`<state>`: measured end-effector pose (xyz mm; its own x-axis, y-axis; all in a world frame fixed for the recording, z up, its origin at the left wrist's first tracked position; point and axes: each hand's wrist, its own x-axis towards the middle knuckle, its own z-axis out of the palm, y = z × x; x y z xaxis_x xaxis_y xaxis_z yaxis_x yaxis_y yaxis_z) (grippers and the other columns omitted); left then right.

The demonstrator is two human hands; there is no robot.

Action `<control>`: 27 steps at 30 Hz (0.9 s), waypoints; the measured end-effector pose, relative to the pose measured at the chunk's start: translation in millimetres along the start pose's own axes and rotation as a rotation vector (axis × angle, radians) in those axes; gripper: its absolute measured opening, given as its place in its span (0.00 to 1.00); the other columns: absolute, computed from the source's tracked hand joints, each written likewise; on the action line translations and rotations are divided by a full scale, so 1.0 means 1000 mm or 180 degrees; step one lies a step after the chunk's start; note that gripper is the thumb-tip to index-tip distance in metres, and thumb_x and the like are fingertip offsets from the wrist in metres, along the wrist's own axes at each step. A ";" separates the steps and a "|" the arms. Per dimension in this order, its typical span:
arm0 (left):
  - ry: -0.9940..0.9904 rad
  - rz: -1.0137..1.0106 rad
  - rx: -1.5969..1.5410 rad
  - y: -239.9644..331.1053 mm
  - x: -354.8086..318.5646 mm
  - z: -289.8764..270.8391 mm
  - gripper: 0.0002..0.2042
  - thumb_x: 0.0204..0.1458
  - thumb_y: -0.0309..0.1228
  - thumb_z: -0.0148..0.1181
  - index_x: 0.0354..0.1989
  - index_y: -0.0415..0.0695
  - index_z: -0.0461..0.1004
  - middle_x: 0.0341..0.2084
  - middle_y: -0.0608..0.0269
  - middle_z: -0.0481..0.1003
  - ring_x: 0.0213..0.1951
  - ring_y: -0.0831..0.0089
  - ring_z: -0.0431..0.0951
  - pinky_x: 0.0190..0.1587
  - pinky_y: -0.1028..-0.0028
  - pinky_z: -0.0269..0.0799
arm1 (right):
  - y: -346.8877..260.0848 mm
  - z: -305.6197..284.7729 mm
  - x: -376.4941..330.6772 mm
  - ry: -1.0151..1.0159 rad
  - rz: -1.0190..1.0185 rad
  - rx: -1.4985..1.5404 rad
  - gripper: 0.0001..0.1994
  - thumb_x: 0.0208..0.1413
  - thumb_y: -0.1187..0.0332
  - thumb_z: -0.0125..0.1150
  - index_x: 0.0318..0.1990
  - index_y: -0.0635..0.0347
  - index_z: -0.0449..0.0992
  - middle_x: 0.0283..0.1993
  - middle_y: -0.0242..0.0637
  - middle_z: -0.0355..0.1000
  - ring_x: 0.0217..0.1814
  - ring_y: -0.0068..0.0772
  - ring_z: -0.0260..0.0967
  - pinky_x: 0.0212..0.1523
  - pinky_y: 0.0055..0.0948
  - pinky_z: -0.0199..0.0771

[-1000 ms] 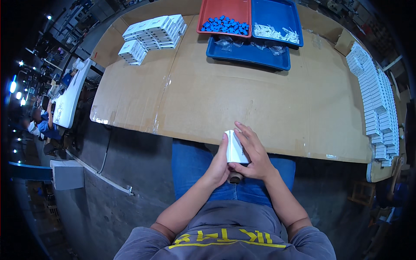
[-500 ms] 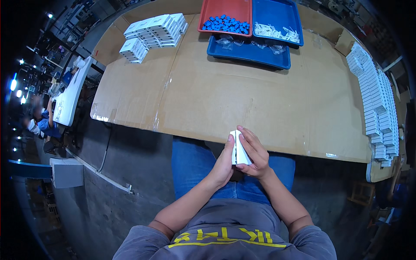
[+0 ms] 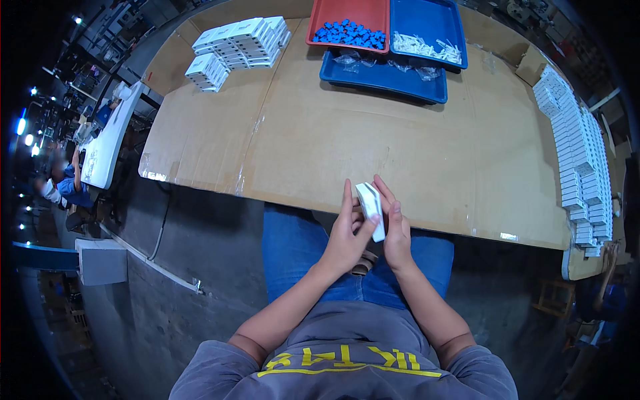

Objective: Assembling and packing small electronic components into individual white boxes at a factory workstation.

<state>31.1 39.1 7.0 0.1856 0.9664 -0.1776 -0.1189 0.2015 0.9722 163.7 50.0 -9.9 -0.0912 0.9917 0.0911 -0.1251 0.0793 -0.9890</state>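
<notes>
A small white box (image 3: 369, 203) stands tilted between my two hands, over the table's near edge and my lap. My left hand (image 3: 347, 237) grips it from the left, its thumb laid across the lower part of the box and its index finger pointing up. Along the other side is my right hand (image 3: 397, 237), its fingers straight beside the box and its thumb raised apart from it. Part of the box's left side is hidden behind the left fingers.
White boxes (image 3: 243, 43) are stacked at the table's far left; a long pile of similar ones (image 3: 580, 157) lines the right edge. At the back are a red tray (image 3: 347, 10) of blue parts, a blue tray (image 3: 427, 17) of white parts and another blue tray (image 3: 373, 83) with clear bags.
The hands have gone from pressing both sides of the white box to a looser hold. The box has turned and leans the other way, and the right thumb has lifted off it.
</notes>
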 end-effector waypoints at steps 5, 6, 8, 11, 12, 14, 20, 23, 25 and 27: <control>0.0531 -0.0204 -0.0874 -0.032 0.014 -0.017 0.33 0.74 0.57 0.33 0.64 0.36 0.66 0.50 0.52 0.78 0.49 0.64 0.81 0.53 0.65 0.79 | 0.012 -0.018 -0.003 -0.0549 -0.0812 -0.1024 0.31 0.64 0.71 0.60 0.74 0.67 0.63 0.78 0.53 0.60 0.79 0.47 0.60 0.72 0.39 0.64; 0.0542 -0.0214 -0.0877 -0.027 0.015 -0.017 0.33 0.74 0.57 0.33 0.64 0.36 0.66 0.50 0.52 0.78 0.49 0.64 0.81 0.53 0.65 0.79 | 0.011 -0.017 -0.004 -0.0557 -0.0800 -0.1020 0.31 0.64 0.71 0.60 0.74 0.67 0.63 0.78 0.53 0.60 0.79 0.47 0.60 0.72 0.39 0.64; 0.0263 -0.0358 -0.1193 -0.017 0.013 -0.015 0.28 0.75 0.51 0.37 0.72 0.41 0.59 0.55 0.55 0.73 0.54 0.70 0.76 0.56 0.69 0.75 | 0.006 -0.015 -0.006 -0.0697 -0.0726 -0.1210 0.30 0.62 0.74 0.61 0.73 0.67 0.65 0.77 0.53 0.61 0.77 0.47 0.63 0.66 0.37 0.72; 0.0363 -0.0204 -0.0916 -0.026 0.012 -0.013 0.28 0.76 0.47 0.41 0.74 0.39 0.56 0.60 0.55 0.69 0.60 0.70 0.70 0.64 0.70 0.66 | 0.009 -0.013 -0.004 -0.0640 -0.0892 -0.1283 0.28 0.62 0.75 0.62 0.70 0.68 0.68 0.73 0.55 0.66 0.73 0.50 0.68 0.63 0.38 0.76; 0.0378 0.0002 -0.0654 -0.027 0.013 -0.012 0.28 0.76 0.45 0.42 0.75 0.39 0.55 0.61 0.55 0.68 0.62 0.70 0.68 0.66 0.70 0.63 | 0.012 -0.014 -0.003 -0.0634 -0.0879 -0.1283 0.28 0.62 0.75 0.62 0.70 0.68 0.68 0.73 0.55 0.66 0.73 0.50 0.68 0.63 0.38 0.76; 0.0434 -0.0041 -0.0546 -0.030 0.013 -0.010 0.28 0.76 0.45 0.42 0.75 0.37 0.54 0.62 0.54 0.68 0.64 0.69 0.66 0.69 0.70 0.59 | 0.020 -0.015 -0.002 -0.0526 -0.1403 -0.1733 0.26 0.63 0.74 0.62 0.69 0.69 0.69 0.68 0.57 0.71 0.66 0.53 0.75 0.60 0.40 0.78; 0.0623 -0.0099 -0.0286 -0.031 0.009 -0.001 0.31 0.76 0.44 0.42 0.79 0.37 0.48 0.66 0.51 0.65 0.65 0.67 0.66 0.69 0.70 0.60 | 0.029 -0.014 -0.007 -0.0471 -0.1300 -0.1785 0.25 0.64 0.74 0.61 0.68 0.70 0.69 0.58 0.60 0.77 0.50 0.52 0.83 0.49 0.39 0.83; 0.0685 -0.0003 -0.0207 -0.028 0.008 0.002 0.26 0.76 0.50 0.40 0.64 0.39 0.66 0.45 0.65 0.72 0.47 0.78 0.71 0.53 0.75 0.69 | 0.028 -0.014 -0.009 -0.0443 -0.1351 -0.1962 0.25 0.65 0.74 0.59 0.68 0.71 0.69 0.52 0.59 0.79 0.42 0.49 0.83 0.43 0.39 0.83; 0.0580 -0.0152 -0.0268 -0.030 0.010 0.001 0.31 0.76 0.43 0.41 0.80 0.37 0.46 0.65 0.51 0.66 0.62 0.69 0.68 0.67 0.71 0.63 | 0.030 -0.015 -0.010 -0.0430 -0.1377 -0.2051 0.24 0.66 0.74 0.58 0.69 0.72 0.69 0.50 0.58 0.80 0.40 0.49 0.82 0.41 0.39 0.82; 0.0592 -0.0172 -0.0284 -0.027 0.009 0.003 0.30 0.76 0.43 0.41 0.78 0.37 0.49 0.61 0.53 0.69 0.58 0.71 0.69 0.63 0.72 0.65 | 0.032 -0.015 -0.009 -0.0420 -0.1406 -0.2136 0.24 0.66 0.75 0.58 0.69 0.72 0.69 0.48 0.58 0.80 0.37 0.48 0.82 0.40 0.39 0.82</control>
<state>39.1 42.2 -20.3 0.0117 0.9650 -0.2622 -0.2010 0.2591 0.9447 175.6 44.8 -43.9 -0.2927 0.8378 0.4609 0.4383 0.5459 -0.7140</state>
